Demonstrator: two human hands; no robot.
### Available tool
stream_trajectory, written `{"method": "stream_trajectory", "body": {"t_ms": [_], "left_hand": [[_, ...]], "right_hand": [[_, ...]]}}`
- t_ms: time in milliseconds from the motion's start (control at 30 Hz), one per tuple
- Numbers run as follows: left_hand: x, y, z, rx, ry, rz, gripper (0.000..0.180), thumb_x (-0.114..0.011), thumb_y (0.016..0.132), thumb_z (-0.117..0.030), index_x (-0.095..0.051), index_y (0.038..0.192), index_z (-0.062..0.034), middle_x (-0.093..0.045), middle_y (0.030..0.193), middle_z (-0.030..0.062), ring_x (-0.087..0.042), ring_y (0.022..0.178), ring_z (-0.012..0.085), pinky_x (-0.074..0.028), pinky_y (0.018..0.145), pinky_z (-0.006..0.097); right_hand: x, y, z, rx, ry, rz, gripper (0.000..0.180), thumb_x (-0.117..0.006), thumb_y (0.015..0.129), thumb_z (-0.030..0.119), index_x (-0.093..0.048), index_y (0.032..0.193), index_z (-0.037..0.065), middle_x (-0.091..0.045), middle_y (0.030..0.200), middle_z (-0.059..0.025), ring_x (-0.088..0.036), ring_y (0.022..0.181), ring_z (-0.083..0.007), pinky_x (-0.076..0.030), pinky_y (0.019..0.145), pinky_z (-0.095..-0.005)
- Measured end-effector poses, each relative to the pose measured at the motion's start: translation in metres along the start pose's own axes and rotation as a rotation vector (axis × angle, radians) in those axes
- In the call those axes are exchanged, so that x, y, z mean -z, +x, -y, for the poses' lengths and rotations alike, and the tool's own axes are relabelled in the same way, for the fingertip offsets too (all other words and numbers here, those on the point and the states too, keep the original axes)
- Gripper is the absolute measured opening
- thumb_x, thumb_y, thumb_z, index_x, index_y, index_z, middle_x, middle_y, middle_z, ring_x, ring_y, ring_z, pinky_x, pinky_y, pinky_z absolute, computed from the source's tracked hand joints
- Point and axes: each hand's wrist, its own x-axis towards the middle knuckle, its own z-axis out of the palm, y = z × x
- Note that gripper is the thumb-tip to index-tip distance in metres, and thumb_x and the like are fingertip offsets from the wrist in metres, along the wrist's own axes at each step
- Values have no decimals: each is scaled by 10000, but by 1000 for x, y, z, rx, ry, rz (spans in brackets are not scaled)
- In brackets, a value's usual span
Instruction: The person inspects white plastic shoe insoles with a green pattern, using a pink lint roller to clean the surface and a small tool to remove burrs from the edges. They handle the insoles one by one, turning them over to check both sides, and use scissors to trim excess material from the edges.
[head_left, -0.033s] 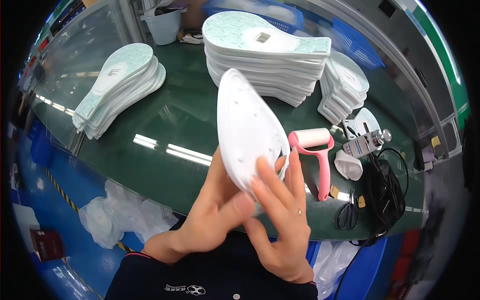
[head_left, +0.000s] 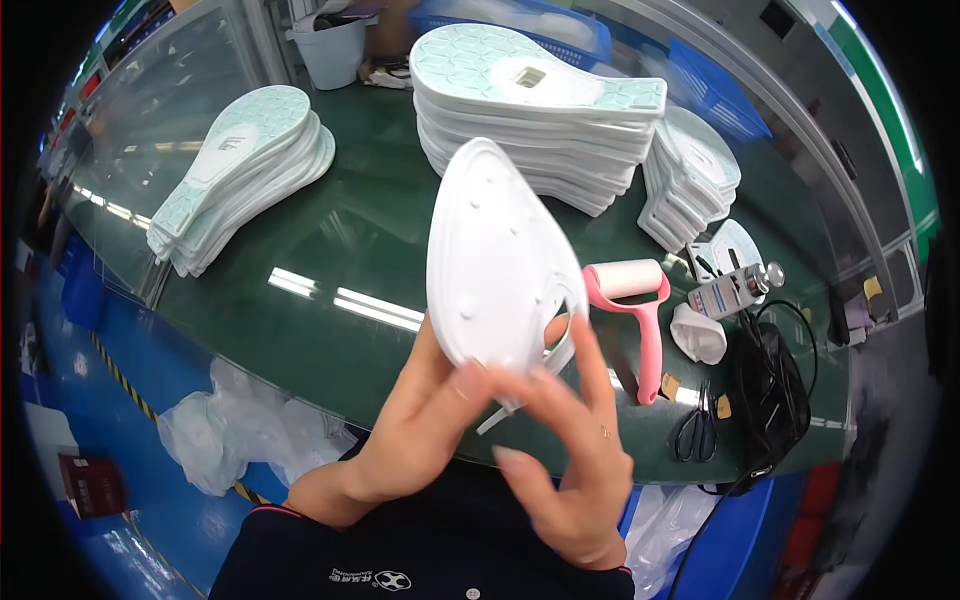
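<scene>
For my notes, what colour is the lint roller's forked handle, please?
Pink handle, clearest in head view.

A factory workshop — stacks of like-shaped white and pale-green parts (head_left: pixel 535 150) stand on a green counter (head_left: pixel 350 240), with blue plastic baskets (head_left: pixel 715 90) behind and scissors (head_left: pixel 696 435) to the right — and the blue floor (head_left: pixel 165 375) carries a yellow-and-black striped line (head_left: pixel 125 378).

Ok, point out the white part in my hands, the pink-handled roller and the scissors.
White part (head_left: pixel 492 265): head view, middle of its broad face.
Pink-handled roller (head_left: pixel 650 345): head view, on the handle.
Scissors (head_left: pixel 700 413): head view, just above the finger loops.
</scene>
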Motion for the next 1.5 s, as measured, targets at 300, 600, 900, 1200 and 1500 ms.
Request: {"method": "stream_trajectory", "body": {"t_ms": [300, 600, 900, 1200, 1500], "left_hand": [[12, -4, -13, 116, -172, 69, 587, -222, 915, -421, -127, 1345, -34, -267, 1349, 162, -318, 1226, 278, -291, 993, 428], [44, -26, 3, -99, -271, 137, 598, -191, 901, -473, -173, 1347, -74, -272, 1351, 172, -326, 1212, 345, -307, 974, 498], [48, -34, 1, -76, -186, -26, 646, -291, 886, -473, -153, 1343, -37, -281, 1342, 164, -336, 1209, 300, -324, 962, 435], [25, -25, -11, 260, 128, 228, 862, -627, 766, -261, -53, 1338, 30, -276, 1326, 192, -303, 1230, 252, -270, 982, 364], [-9, -30, -13, 371, -79, 409, 689, -359, 786, 118, 63, 1324, 30, -149, 1352, 248, -268, 1216, 382, -324, 932, 524]], "right_hand": [[4, -21, -31, -293, 542, -651, 675, -462, 843, 320, -159, 1313, -58, -314, 1285, -192, -289, 1230, -274, -230, 1011, -419], [12, -62, -9, -572, 900, -304, 711, -610, 727, 168, -223, 1263, -94, -385, 1230, -228, -441, 1111, -320, -356, 937, -418], [10, -66, -6, -518, 941, -311, 628, -505, 797, 192, -204, 1275, -83, -367, 1247, -228, -416, 1131, -332, -345, 945, -438], [26, -1, -18, -119, 1656, -355, 573, -237, 922, 390, -103, 1357, 43, -67, 1404, -200, -48, 1286, -401, -97, 1028, -550], [59, 49, -16, -128, 1598, -336, 531, -312, 918, 286, -181, 1317, -39, -177, 1346, -278, -78, 1257, -466, -163, 1018, -539]]}}
